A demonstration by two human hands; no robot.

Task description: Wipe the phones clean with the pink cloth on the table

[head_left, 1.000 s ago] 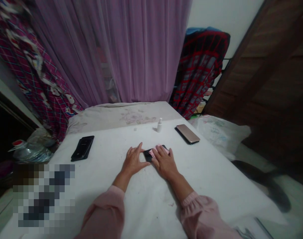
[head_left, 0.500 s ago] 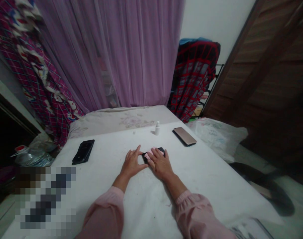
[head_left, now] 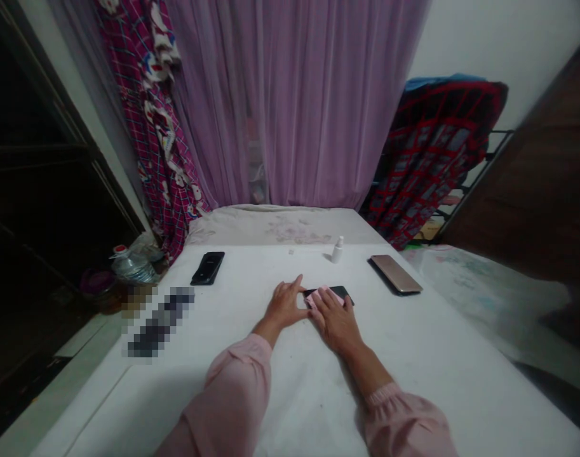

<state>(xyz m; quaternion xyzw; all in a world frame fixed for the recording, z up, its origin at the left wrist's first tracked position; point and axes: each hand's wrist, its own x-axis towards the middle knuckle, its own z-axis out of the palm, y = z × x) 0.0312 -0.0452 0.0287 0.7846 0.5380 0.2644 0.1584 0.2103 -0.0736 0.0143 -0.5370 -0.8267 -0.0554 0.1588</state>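
A dark smartphone [head_left: 338, 292] lies flat on the white sheet in front of me. My left hand [head_left: 284, 303] steadies its left end, thumb and fingers spread to either side of the edge. Under the fingers of my right hand [head_left: 336, 322] is a folded pink cloth [head_left: 318, 297], pressed flat against the phone's upper face. The cloth and my fingers cover much of the phone. Beyond the phone stands a small white spray bottle [head_left: 337, 250], upright and untouched.
To the right lies a gold phone [head_left: 395, 274] on a dark one. Stacked black phones [head_left: 208, 268] are on the left, beyond a pixelated patch. A tiny pale square [head_left: 291, 252] rests near the fold. A water jug [head_left: 133, 263] stands beside the bed's left edge.
My view has swung left, so everything sits further right in the picture. Both hands stay at the phone, and the cloth is still under my right fingers.
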